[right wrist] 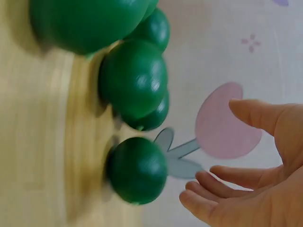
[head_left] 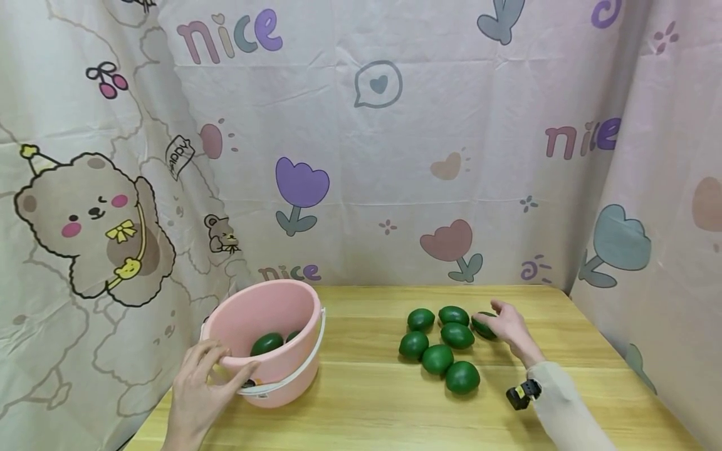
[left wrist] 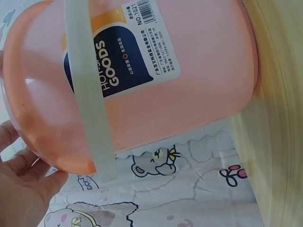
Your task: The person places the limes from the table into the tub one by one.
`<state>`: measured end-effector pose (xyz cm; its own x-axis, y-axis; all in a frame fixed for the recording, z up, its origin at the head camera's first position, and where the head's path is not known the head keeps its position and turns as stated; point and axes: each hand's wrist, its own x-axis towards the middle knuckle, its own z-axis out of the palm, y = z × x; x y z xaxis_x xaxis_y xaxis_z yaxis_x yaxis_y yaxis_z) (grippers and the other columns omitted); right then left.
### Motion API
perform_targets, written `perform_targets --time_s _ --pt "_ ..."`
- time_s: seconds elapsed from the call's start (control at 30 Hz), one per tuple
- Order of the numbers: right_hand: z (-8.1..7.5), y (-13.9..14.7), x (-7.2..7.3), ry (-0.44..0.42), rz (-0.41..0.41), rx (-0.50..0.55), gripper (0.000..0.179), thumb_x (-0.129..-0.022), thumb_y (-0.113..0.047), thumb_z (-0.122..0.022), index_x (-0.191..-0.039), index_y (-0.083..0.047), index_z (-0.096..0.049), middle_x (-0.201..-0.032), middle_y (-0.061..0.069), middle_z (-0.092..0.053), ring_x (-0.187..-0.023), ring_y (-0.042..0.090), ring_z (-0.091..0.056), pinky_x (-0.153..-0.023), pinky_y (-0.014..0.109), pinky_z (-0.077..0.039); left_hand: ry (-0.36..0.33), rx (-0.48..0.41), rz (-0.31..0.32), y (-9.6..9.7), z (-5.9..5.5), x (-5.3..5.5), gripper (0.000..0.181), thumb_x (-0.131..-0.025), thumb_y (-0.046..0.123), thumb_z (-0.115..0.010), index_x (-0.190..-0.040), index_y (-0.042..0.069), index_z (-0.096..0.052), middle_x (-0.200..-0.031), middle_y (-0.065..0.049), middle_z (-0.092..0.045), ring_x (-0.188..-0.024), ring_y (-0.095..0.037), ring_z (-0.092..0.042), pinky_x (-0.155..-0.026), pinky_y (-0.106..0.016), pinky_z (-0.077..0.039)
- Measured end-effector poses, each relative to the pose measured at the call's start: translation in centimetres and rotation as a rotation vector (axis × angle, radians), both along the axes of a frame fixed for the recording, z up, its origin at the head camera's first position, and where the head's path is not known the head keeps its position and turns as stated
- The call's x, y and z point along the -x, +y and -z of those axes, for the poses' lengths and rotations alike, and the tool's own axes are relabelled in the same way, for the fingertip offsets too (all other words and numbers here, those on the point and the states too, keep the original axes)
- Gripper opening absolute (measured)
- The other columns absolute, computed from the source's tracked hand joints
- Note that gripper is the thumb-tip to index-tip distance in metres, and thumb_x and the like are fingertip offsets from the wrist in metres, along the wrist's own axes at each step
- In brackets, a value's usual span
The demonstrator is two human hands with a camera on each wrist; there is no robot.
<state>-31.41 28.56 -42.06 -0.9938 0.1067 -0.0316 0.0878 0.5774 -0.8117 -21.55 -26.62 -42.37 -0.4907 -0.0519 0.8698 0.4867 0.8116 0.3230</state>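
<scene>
My left hand [head_left: 200, 385] holds the near left rim of a pink bucket [head_left: 282, 376], fingers over the edge and thumb along the outer wall. The bucket tilts, and glossy green limes [head_left: 267, 344] show inside it. On the right, my right hand [head_left: 512, 331] reaches over the rightmost lime [head_left: 485, 325] of a loose group. In the right wrist view that lime [right wrist: 137, 170] lies beyond the fingertips, with a gap between them, and the thumb and fingers are spread apart. Several more limes [head_left: 437, 359] lie close together to its left.
A white handle [head_left: 316, 357] hangs down the bucket's near side, and a label [left wrist: 128, 52] is on its wall. Beneath everything is a wood-grain table [head_left: 361, 407]. Printed curtains [head_left: 372, 150] stand behind it and along both sides.
</scene>
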Motion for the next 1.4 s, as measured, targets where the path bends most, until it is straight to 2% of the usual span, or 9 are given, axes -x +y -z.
perform_targets --time_s 0.27,0.5,0.73,0.97,1.03,1.13,1.23,1.33,1.4 --pt "1.6 1.5 0.8 -0.058 0.050 0.030 0.086 -0.092 -0.028 -0.063 -0.146 0.019 -0.015 -0.149 0.041 -0.019 -0.138 0.055 -0.023 -0.114 0.059 -0.025 0.002 -0.008 -0.009 0.1 0.1 -0.2 0.046 -0.050 0.025 -0.095 -0.081 0.008 -0.065 -0.096 -0.007 -0.060 -0.100 -0.007 -0.046 -0.091 0.000 -0.025" --pt "2.8 2.4 2.1 -0.090 0.076 0.021 0.088 -0.091 -0.027 -0.064 -0.144 0.020 -0.013 -0.149 0.042 -0.017 -0.138 0.056 -0.021 -0.114 0.060 -0.023 -0.003 -0.003 -0.013 -0.1 0.1 0.0 0.046 -0.051 0.023 -0.095 -0.082 0.008 -0.065 -0.097 -0.007 -0.060 -0.100 -0.008 -0.046 -0.090 -0.002 -0.027" --pt "3.7 3.1 3.2 -0.108 0.083 0.036 0.094 -0.089 -0.031 -0.067 -0.144 0.021 -0.013 -0.148 0.043 -0.018 -0.138 0.055 -0.021 -0.115 0.059 -0.023 0.001 -0.015 0.002 0.0 0.1 0.1 0.046 -0.051 0.025 -0.095 -0.082 0.008 -0.066 -0.097 -0.008 -0.061 -0.101 -0.008 -0.047 -0.094 -0.001 -0.025" --pt "4.2 3.2 3.5 -0.069 0.087 0.086 0.093 -0.087 -0.027 -0.071 -0.142 0.023 -0.016 -0.145 0.045 -0.023 -0.134 0.055 -0.029 -0.113 0.059 -0.027 0.018 0.011 -0.005 -0.1 0.0 0.0 0.048 -0.051 0.029 -0.096 -0.085 0.011 -0.067 -0.098 -0.006 -0.062 -0.096 -0.006 -0.047 -0.077 -0.009 -0.036" --pt "4.4 3.2 3.6 -0.064 0.093 0.074 0.091 -0.086 -0.026 -0.072 -0.141 0.023 -0.018 -0.143 0.045 -0.026 -0.131 0.054 -0.033 -0.112 0.059 -0.029 0.006 0.006 -0.009 -0.1 0.1 0.0 0.047 -0.051 0.028 -0.096 -0.085 0.011 -0.067 -0.099 -0.006 -0.062 -0.098 -0.004 -0.047 -0.079 -0.008 -0.035" --pt "4.8 3.0 3.7 -0.050 0.096 0.048 0.085 -0.086 -0.024 -0.073 -0.138 0.023 -0.025 -0.137 0.043 -0.035 -0.123 0.050 -0.042 -0.106 0.058 -0.036 0.002 -0.005 -0.007 -0.1 0.2 0.0 0.047 -0.051 0.026 -0.096 -0.085 0.010 -0.067 -0.098 -0.007 -0.062 -0.100 -0.003 -0.046 -0.085 -0.004 -0.031" --pt "5.3 2.9 3.8 -0.027 0.103 0.032 0.076 -0.085 -0.023 -0.074 -0.134 0.021 -0.035 -0.126 0.038 -0.047 -0.108 0.042 -0.050 -0.092 0.049 -0.046 0.003 -0.014 0.001 -0.1 0.3 0.0 0.047 -0.051 0.025 -0.095 -0.085 0.010 -0.067 -0.098 -0.008 -0.062 -0.102 -0.002 -0.047 -0.090 -0.001 -0.028" --pt "5.6 2.9 3.7 -0.006 0.101 0.033 0.065 -0.085 -0.021 -0.075 -0.128 0.018 -0.044 -0.117 0.031 -0.054 -0.099 0.034 -0.053 -0.079 0.037 -0.046 0.005 -0.008 -0.003 -0.1 0.3 0.1 0.047 -0.051 0.026 -0.095 -0.085 0.010 -0.067 -0.098 -0.007 -0.062 -0.102 -0.002 -0.047 -0.087 -0.003 -0.031" --pt "5.7 2.8 3.6 0.009 0.097 0.032 0.063 -0.084 -0.019 -0.075 -0.127 0.017 -0.047 -0.115 0.030 -0.055 -0.098 0.033 -0.054 -0.077 0.034 -0.046 0.006 -0.004 -0.008 -0.1 0.3 0.1 0.047 -0.051 0.026 -0.095 -0.084 0.010 -0.067 -0.098 -0.007 -0.062 -0.100 -0.003 -0.047 -0.084 -0.005 -0.033"
